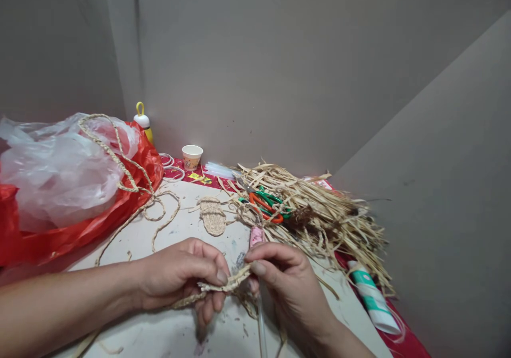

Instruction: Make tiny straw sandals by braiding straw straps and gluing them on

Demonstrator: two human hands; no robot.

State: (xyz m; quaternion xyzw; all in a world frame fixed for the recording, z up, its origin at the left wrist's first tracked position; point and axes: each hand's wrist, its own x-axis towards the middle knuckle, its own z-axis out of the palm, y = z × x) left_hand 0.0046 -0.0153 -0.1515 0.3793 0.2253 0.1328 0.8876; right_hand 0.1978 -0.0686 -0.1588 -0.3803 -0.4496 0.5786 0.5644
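Observation:
A braided straw cord (236, 282) stretches between my two hands above the white board. My left hand (195, 270) pinches it between thumb and fingers, and more braid trails below that palm. At its other end my right hand (281, 275) grips the braid with thumb and forefinger. Just past the right fingers is a pink object (256, 234), mostly hidden; a translucent stick (262, 321) runs down below that hand. A small sole-shaped piece of coiled straw braid (213, 217) lies flat beyond the hands.
Dry straw (315, 204) is heaped at the right, with orange- and green-handled scissors (267, 205) on it. Red and clear plastic bags (64, 172) fill the left, draped with long braid. Behind stand a paper cup (192, 158) and translucent sticks (219, 171). A green-white tube (373, 297) lies right.

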